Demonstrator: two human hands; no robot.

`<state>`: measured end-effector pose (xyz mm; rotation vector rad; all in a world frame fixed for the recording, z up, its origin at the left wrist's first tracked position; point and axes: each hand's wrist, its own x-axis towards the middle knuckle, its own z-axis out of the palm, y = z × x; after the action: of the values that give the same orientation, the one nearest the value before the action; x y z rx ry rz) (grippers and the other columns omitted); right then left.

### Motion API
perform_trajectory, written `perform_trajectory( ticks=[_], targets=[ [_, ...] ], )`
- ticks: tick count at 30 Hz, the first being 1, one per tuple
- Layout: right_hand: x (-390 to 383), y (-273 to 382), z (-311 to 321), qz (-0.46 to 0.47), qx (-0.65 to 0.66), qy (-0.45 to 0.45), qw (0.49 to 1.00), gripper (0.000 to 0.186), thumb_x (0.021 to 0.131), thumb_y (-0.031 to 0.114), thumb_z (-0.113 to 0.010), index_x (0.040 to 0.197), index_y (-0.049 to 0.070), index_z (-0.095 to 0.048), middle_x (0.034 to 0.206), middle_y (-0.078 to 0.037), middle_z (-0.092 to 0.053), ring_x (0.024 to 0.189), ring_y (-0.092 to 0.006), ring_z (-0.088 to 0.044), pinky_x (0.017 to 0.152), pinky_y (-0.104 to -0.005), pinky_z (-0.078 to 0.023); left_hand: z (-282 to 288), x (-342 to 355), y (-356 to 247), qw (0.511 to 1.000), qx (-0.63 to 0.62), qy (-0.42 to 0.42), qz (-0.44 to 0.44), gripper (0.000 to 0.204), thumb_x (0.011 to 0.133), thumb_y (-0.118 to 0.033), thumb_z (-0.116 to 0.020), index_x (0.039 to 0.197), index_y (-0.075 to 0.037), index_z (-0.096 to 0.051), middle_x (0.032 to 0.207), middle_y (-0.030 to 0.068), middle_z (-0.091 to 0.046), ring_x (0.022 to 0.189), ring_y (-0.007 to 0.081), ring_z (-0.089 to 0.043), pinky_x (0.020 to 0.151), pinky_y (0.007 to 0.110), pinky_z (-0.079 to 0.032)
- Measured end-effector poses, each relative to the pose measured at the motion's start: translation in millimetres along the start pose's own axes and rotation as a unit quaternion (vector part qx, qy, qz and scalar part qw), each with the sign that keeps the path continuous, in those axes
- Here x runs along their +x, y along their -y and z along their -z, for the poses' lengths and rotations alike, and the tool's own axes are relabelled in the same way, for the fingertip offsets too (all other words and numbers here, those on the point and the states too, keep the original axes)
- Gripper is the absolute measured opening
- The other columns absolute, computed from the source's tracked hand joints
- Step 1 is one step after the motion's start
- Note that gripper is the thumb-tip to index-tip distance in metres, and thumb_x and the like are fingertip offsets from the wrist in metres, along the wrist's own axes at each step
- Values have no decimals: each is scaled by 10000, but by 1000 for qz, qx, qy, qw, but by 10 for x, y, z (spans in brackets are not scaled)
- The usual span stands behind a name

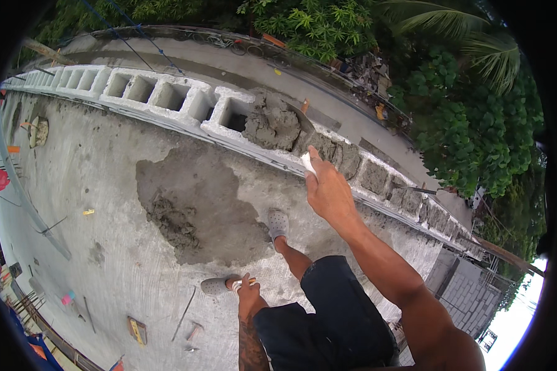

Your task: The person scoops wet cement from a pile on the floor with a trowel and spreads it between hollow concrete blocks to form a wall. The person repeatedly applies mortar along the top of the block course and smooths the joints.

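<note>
My right hand (331,188) is closed around the pale handle of a trowel (307,163), over the top of a hollow-block wall (229,132). Its blade is hard to make out against the grey mortar. A heap of wet mortar (272,127) sits on the blocks just beyond, beside an unfilled block cavity. To the right, the cavities are packed with mortar (373,177). Low by my left leg, my left hand (249,295) is closed on a small white and yellowish thing that I cannot make out.
A wet mortar patch (210,198) with a lump (172,221) spreads over the concrete floor by my feet. A hammer (195,329), a thin rod (183,313) and a wooden float (137,331) lie lower left. Past the wall runs a lower paved path (235,60).
</note>
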<state>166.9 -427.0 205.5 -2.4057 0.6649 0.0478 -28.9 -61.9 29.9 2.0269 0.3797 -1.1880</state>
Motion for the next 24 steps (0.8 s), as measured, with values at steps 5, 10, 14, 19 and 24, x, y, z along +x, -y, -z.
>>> perform_trajectory(
  ticks=[5,10,14,19,24],
  targets=[
    [-223,143,-134,53,22,15,998,543,919,35,-571,1444,-23,-445,1074,-235,-601,899,-394,-633,787,-449,-513,44,10,-97,1000,1,-5,2,590,870,-153,-577,1413,25,-429,1227,231,-635,1130,356,-615,976,394,-468],
    [-633,-75,533,-27,199,12,980,522,968,124,-575,1468,46,-446,826,-144,-592,672,-273,-598,602,-376,-491,185,11,103,999,8,-26,-34,631,843,-132,-592,1433,-5,-408,1216,222,-648,1082,371,-644,926,403,-497],
    [-714,-29,344,-345,544,71,761,470,1015,181,-539,1462,57,-459,766,-59,-561,550,-125,-530,454,-269,-407,247,15,190,1000,2,-8,-20,621,850,-124,-575,1427,23,-400,1230,247,-632,1121,375,-626,950,405,-483],
    [-350,133,-334,-274,490,67,825,512,1001,182,-552,1479,44,-430,792,-87,-594,563,-157,-559,495,-299,-457,240,-59,177,999,-45,-7,-13,628,838,-108,-569,1431,23,-405,1227,258,-624,1158,394,-591,991,418,-455],
    [-6,604,-443,-99,176,11,979,559,941,154,-597,1464,27,-445,1048,-212,-679,778,-284,-679,719,-383,-543,222,-166,224,999,-19,-10,-32,598,837,-112,-566,1408,18,-448,1212,258,-611,1174,382,-547,1019,408,-434]
  ],
)
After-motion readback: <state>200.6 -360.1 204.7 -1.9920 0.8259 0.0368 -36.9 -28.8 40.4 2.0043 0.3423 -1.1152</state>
